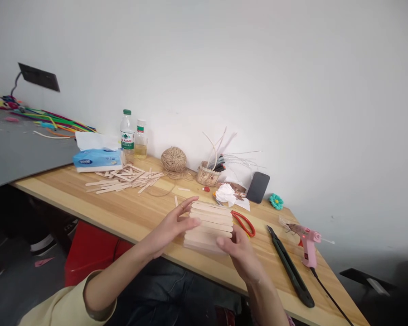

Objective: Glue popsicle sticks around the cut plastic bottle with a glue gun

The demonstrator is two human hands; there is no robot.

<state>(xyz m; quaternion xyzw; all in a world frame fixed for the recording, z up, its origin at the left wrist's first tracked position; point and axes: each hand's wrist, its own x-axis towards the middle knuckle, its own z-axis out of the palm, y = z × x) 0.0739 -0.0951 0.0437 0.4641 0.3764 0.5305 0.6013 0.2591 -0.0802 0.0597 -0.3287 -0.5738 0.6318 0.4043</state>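
Observation:
Between my two hands is a box-like piece made of wooden craft sticks (211,220), its rounded stick ends lined up in rows. My left hand (177,224) grips it from the left, thumb on the front face and fingers behind. On the right edge my right hand (238,249) holds it, thumb pressed on the lower front and fingers mostly hidden. Just behind my right hand lie red-handled scissors (246,222), partly covered by the piece. A pile of loose craft sticks (129,178) is spread to the left.
On the right are a green utility knife (289,265) and a pink glue gun (308,244) with a cord. Along the wall stand bottles (127,136), twine (173,159), a small basket (207,175), crumpled tissue (225,194) and a phone (258,187). A tissue pack (98,159) lies left.

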